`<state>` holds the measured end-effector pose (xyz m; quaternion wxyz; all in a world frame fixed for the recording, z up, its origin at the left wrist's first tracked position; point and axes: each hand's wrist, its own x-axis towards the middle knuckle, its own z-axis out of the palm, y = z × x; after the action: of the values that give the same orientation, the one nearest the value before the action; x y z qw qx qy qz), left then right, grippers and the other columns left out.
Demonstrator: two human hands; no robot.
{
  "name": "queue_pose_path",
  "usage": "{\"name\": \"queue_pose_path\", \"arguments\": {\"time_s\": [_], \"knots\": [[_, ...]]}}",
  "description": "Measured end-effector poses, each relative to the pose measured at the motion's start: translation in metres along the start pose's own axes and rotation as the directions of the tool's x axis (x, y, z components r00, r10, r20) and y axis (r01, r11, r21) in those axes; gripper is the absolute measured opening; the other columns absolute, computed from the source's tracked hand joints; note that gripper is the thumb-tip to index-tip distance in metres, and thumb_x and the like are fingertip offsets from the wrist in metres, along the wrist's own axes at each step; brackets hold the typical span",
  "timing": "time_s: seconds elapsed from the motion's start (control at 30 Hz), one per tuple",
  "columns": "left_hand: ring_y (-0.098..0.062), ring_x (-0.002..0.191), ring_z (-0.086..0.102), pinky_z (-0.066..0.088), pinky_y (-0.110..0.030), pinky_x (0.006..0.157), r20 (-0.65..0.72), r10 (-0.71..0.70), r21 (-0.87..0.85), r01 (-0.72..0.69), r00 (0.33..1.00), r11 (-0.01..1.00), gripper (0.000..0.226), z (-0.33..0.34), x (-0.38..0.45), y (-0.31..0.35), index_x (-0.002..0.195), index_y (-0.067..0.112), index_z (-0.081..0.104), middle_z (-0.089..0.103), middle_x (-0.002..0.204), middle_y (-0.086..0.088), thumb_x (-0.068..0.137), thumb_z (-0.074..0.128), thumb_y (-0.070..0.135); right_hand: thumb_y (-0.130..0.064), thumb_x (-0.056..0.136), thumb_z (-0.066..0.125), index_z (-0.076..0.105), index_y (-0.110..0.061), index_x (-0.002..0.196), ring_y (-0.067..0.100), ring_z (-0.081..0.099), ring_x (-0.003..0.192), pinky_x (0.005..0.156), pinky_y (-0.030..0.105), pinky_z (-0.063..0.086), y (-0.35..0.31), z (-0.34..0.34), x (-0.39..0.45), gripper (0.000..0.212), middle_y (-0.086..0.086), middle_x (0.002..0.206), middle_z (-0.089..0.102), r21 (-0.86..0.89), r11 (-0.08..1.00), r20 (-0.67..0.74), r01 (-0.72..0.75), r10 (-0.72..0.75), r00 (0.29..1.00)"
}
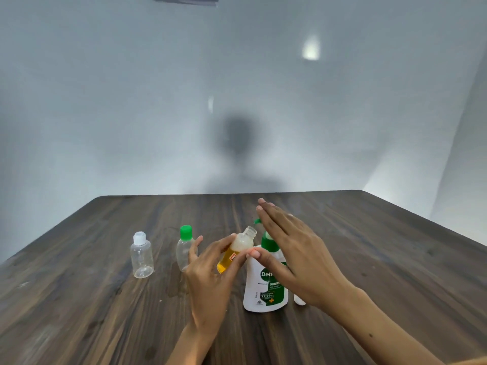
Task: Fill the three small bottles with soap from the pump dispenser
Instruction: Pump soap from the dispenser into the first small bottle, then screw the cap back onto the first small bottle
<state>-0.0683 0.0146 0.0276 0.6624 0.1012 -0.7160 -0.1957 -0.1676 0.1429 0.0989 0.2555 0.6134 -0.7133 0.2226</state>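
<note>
The left hand (210, 272) pinches the uncapped, half-filled small bottle (237, 250) tilted toward the nozzle; the right hand's (297, 254) straight fingers (268, 214) cover the pump dispenser (264, 285), best pressed slowly

We face a dark wood-grain counter (369, 259) whose far edge meets a plain pale grey wall (131, 101). A soft dark shadow (235, 138) falls on that wall at centre. We see a bright patch of light (311, 50) up right, and a side wall (469, 154) closing the right corner.
</note>
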Motion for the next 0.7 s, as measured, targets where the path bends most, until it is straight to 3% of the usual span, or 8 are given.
{"name": "queue_pose_path", "arguments": {"time_s": [0.07,0.17,0.23,0.33,0.5,0.7], "knots": [[0.002,0.088,0.065,0.046,-0.060,0.095,0.017,-0.070,-0.041,0.071,0.997,0.997,0.037,-0.003,0.003,0.003,0.099,0.016,0.072,0.070,0.095,0.020,0.078,0.067,0.047,-0.069,0.092,0.015,0.018,-0.020,0.151,0.001,0.007,0.143,0.115,0.022,0.006,0.002,-0.006,-0.003,0.077,-0.009,0.157,0.008,0.006,1.000,-0.032,0.015,-0.015,0.999],[0.006,0.088,0.065,0.049,-0.062,0.089,0.043,-0.174,-0.117,0.178,0.984,0.977,0.033,-0.009,0.006,0.009,0.101,0.029,0.069,0.067,0.097,0.030,0.075,0.076,0.046,-0.055,0.098,0.028,0.036,-0.013,0.145,0.005,0.029,0.138,0.112,0.022,0.023,0.004,-0.014,-0.018,0.064,-0.003,0.152,0.031,0.033,0.999,-0.150,0.000,0.005,0.989],[0.005,0.089,0.067,0.050,-0.058,0.091,0.063,-0.248,-0.154,0.255,0.967,0.955,0.039,-0.014,0.007,0.016,0.104,0.027,0.067,0.069,0.099,0.025,0.070,0.079,0.043,-0.047,0.098,0.036,0.052,-0.011,0.133,0.007,0.049,0.122,0.100,0.021,0.039,0.008,-0.017,-0.035,0.053,-0.001,0.137,0.051,0.048,0.999,-0.235,-0.016,0.027,0.972],[0.001,0.090,0.068,0.056,-0.045,0.087,0.106,-0.331,-0.169,0.345,0.938,0.923,0.047,-0.027,-0.001,0.029,0.108,0.018,0.068,0.072,0.096,0.011,0.066,0.079,0.036,-0.037,0.096,0.045,0.067,-0.010,0.112,0.009,0.061,0.099,0.085,0.015,0.043,0.014,-0.011,-0.064,0.039,0.000,0.113,0.065,0.035,0.999,-0.274,-0.039,0.047,0.961],[-0.007,0.096,0.070,0.056,-0.031,0.084,0.150,-0.447,-0.198,0.470,0.882,0.860,0.049,-0.055,-0.028,0.042,0.111,0.018,0.067,0.073,0.103,0.005,0.066,0.082,0.032,-0.042,0.092,0.041,0.071,-0.015,0.103,0.014,0.065,0.093,0.075,0.022,0.047,0.020,0.011,-0.097,0.042,-0.001,0.107,0.068,-0.035,0.992,-0.051,-0.120,0.118,0.992],[-0.010,0.098,0.069,0.057,-0.032,0.084,0.166,-0.502,-0.162,0.525,0.849,0.835,0.039,-0.074,-0.052,0.046,0.107,0.013,0.069,0.070,0.106,-0.001,0.071,0.080,0.024,-0.038,0.089,0.045,0.066,-0.014,0.118,0.022,0.060,0.113,0.090,0.037,0.049,0.026,0.033,-0.109,0.043,0.005,0.128,0.060,-0.094,0.980,0.101,-0.175,0.184,0.978]]}}
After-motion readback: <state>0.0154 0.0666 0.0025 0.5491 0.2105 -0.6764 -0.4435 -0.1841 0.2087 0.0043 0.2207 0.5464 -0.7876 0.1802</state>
